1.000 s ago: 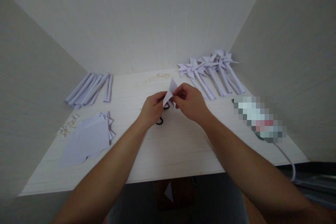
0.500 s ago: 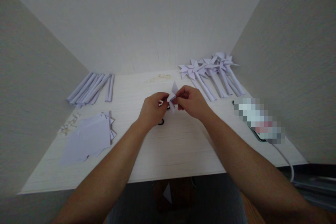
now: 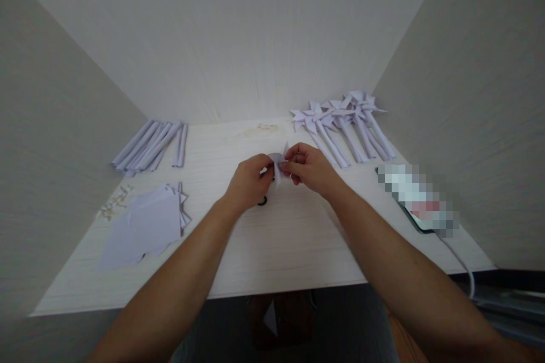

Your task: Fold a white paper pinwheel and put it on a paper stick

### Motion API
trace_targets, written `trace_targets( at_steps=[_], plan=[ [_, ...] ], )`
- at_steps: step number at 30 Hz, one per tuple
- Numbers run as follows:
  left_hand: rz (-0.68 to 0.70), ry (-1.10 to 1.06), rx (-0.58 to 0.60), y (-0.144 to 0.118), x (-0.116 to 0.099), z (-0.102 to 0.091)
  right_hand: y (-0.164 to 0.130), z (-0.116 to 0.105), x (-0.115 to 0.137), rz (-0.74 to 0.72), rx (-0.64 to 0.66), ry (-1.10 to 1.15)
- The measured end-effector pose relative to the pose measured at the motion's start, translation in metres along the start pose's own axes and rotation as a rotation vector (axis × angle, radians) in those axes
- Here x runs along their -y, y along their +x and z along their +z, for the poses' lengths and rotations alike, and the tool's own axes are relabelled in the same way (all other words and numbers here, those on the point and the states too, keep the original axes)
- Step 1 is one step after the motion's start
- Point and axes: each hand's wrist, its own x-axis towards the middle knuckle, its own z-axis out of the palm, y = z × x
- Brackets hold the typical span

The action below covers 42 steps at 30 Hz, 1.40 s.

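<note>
Lying matte and pale at mid-table [image 3: 281,238], a wood-grain surface walled by three plain white panels. Being pinched over the table's centre: a small folded piece of lilac paper [image 3: 279,161], thin, creased into pointed flaps, held just above the tabletop. Closing on its left edge, the left hand [image 3: 247,184], thumb and forefinger narrow around the paper, remaining fingers curled, wrist low and forearm reaching in from lower left. Closing on its right edge, the right hand [image 3: 309,169], fingertips pressed tight to the paper, knuckles raised, forearm angling in from lower right. Showing partly beneath the left hand, a small dark ring-shaped object [image 3: 261,201], its identity unclear. Lying flat at near left, a stack of lilac sheets [image 3: 147,227]; resting at far left, a bundle of rolled paper sticks [image 3: 149,144]; fanning out at far right, finished paper pinwheels [image 3: 340,119] with star-shaped heads on stems.
</note>
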Motion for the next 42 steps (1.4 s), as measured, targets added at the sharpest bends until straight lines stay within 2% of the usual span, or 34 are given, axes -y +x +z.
trace_targets(
  at_steps=[4,7,11,19,23,26,30,34,36,39,41,42],
  plan=[
    [-0.043,-0.061,-0.052,0.001,0.002,0.001,0.002,-0.003,0.0,0.023,-0.005,0.006],
    [-0.072,-0.084,-0.079,0.002,0.004,0.001,0.002,-0.006,0.0,0.036,-0.037,-0.078],
    [-0.076,-0.101,-0.063,0.002,0.006,0.002,0.002,-0.005,-0.001,-0.005,-0.066,-0.169],
    [-0.047,-0.059,0.007,0.001,0.005,0.001,0.005,-0.003,-0.009,-0.064,-0.087,-0.194],
    [-0.04,-0.049,-0.015,0.001,0.004,0.002,0.006,-0.003,-0.012,-0.083,-0.087,-0.212],
    [-0.067,-0.158,-0.037,0.002,0.006,0.002,0.007,-0.004,-0.011,-0.099,-0.095,-0.157],
    [-0.107,-0.371,-0.05,0.006,0.009,0.001,0.007,-0.005,-0.008,-0.194,-0.225,-0.1],
    [-0.162,-0.52,-0.05,-0.003,0.003,-0.008,0.001,0.0,-0.002,-0.283,-0.379,-0.165],
    [-0.202,-0.569,-0.029,-0.017,-0.003,-0.015,-0.006,0.005,0.003,-0.271,-0.289,-0.19],
    [-0.245,-0.55,-0.007,-0.045,-0.015,-0.029,-0.018,0.016,0.011,-0.134,0.126,-0.21],
    [-0.268,-0.529,0.002,-0.064,-0.023,-0.039,-0.027,0.026,0.015,-0.009,0.316,-0.149],
    [-0.291,-0.535,-0.009,-0.073,-0.027,-0.044,-0.031,0.031,0.017,0.025,0.366,-0.115]
  ],
)
